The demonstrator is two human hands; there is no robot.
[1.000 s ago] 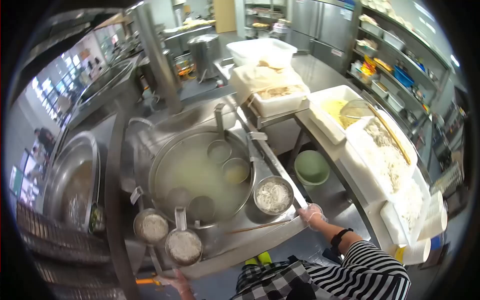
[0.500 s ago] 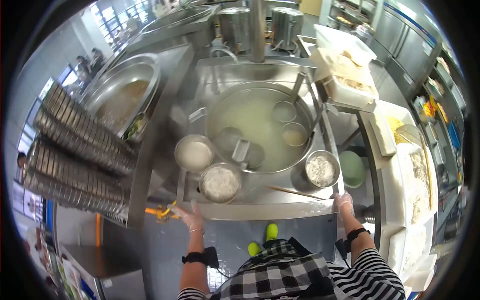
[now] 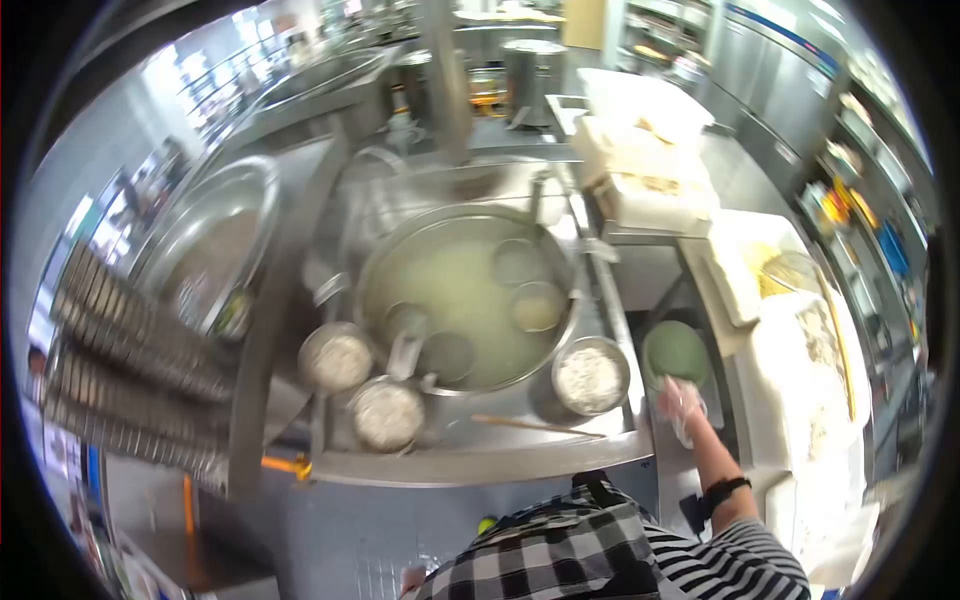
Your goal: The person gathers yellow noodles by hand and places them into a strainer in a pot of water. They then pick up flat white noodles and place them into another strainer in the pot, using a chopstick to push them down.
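Your gloved right hand [image 3: 682,405] hangs in the air just off the right end of the desk [image 3: 480,465]. Its fingers are loosely spread and hold nothing, though the blur hides the finer detail. It overlaps the lower rim of the green tub [image 3: 675,345], which sits low in the gap between the desk and the white bins to the right. It is near, but not touching, the steel bowl of noodles [image 3: 590,375] at the desk's right front corner. Your left hand [image 3: 410,578] barely shows at the bottom edge beside your checked apron, and you cannot tell how it is set. A pair of chopsticks [image 3: 535,425] lies flat on the desk in front of the bowl. Behind it is the big pot [image 3: 450,290] of cloudy water, with strainer ladles [image 3: 537,305] resting inside. Two noodle-filled strainers [image 3: 338,358] sit just beside the pot's left front rim. Stacked metal bowls [image 3: 130,390] run along the far left, and a white tray of noodles [image 3: 815,350] lies at the right.
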